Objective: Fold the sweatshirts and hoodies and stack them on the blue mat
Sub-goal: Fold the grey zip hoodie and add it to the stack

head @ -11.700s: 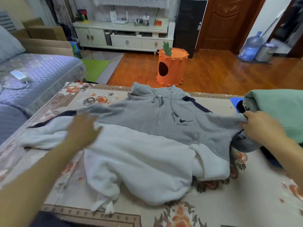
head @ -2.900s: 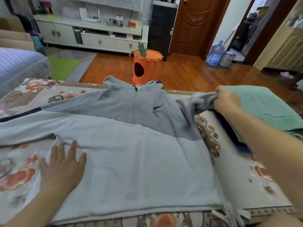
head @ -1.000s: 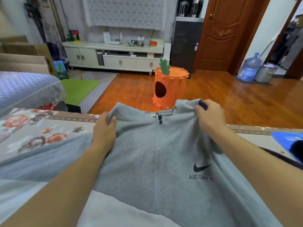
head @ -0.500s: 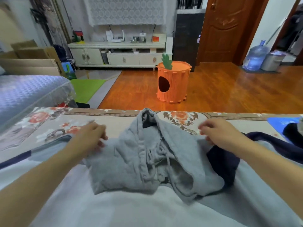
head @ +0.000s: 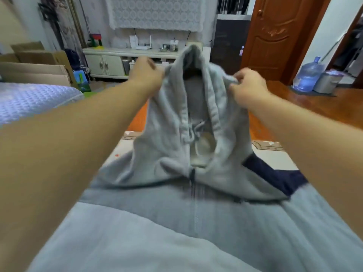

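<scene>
Hoodie hood may flop crooked

Hoodie lies flat below my arms, zip side up, with only its hood lifted between my hands. My left hand pinches the hood's left edge and my right hand grips its right edge, fingers curled into the cloth. If I let one side go early or pull unevenly, I think the hood bunches over the collar and the fold comes out lumpy

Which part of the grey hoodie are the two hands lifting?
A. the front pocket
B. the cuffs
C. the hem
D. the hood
D: the left hand and right hand grip the hood at either side, raised above the flat body.
</scene>
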